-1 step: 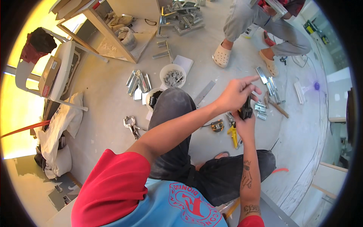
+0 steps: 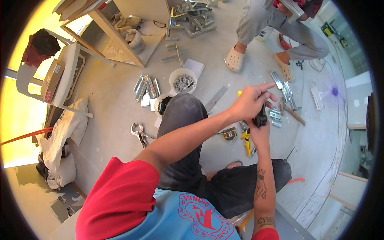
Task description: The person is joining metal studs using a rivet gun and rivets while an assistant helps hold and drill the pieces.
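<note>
I sit on a concrete floor in dark trousers [image 2: 184,132]. My left hand [image 2: 250,102] reaches across my knee, index finger stretched out, and pinches the top of a small black object [image 2: 262,119]. My right hand [image 2: 260,135], on a tattooed forearm, holds the same black object from below. What the object is cannot be made out. Both hands hover above yellow-handled snips [image 2: 247,143] and a small tape measure [image 2: 230,133] lying on the floor.
A white bucket of metal pieces [image 2: 183,82], a second small tub [image 2: 162,103], loose metal brackets [image 2: 146,88] and locking pliers [image 2: 138,132] lie to my left. Metal channel pieces [image 2: 285,91] lie ahead. Another person in beige clogs [image 2: 235,60] stands beyond. A wooden bench [image 2: 116,40] and white chair [image 2: 66,72] stand at the left.
</note>
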A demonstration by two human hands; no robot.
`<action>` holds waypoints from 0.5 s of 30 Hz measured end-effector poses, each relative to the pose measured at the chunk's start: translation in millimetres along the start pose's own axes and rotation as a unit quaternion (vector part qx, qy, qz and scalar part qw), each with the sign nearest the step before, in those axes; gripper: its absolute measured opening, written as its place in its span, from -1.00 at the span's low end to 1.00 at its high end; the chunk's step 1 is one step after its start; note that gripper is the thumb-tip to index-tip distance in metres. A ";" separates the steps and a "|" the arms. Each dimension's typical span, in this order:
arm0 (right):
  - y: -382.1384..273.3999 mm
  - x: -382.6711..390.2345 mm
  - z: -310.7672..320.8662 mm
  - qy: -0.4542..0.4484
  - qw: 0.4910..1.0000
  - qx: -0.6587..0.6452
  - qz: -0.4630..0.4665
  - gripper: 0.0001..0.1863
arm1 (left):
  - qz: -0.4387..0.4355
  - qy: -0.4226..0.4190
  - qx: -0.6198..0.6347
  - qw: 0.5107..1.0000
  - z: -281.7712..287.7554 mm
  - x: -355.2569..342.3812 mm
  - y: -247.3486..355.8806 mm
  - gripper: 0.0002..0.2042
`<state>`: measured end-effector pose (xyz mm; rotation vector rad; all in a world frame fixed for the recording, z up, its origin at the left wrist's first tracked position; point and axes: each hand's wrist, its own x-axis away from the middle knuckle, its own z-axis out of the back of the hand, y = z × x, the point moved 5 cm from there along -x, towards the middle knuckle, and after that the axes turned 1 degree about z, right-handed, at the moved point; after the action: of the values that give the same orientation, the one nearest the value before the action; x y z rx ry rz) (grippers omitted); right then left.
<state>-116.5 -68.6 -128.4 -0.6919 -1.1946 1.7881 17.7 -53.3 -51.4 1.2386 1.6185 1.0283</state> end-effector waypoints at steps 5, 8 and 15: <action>-7.3 -4.4 5.7 0.001 0.997 -0.025 -0.074 -0.69 | 0.013 -0.005 -0.014 1.000 3.0 -6.5 -9.6 -0.59; -17.0 -0.4 8.8 -0.007 0.995 -0.058 -0.084 -0.68 | 0.021 -0.018 0.011 1.000 0.3 -4.0 -9.8 -0.59; -24.8 -1.2 12.9 -0.024 0.980 -0.169 -0.101 -0.63 | 0.117 0.046 -0.041 0.991 12.8 -1.9 -7.5 -0.77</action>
<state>-117.8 -71.0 -100.6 -0.6921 -1.5641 1.4560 27.8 -55.0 -62.3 1.3659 1.5072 1.3016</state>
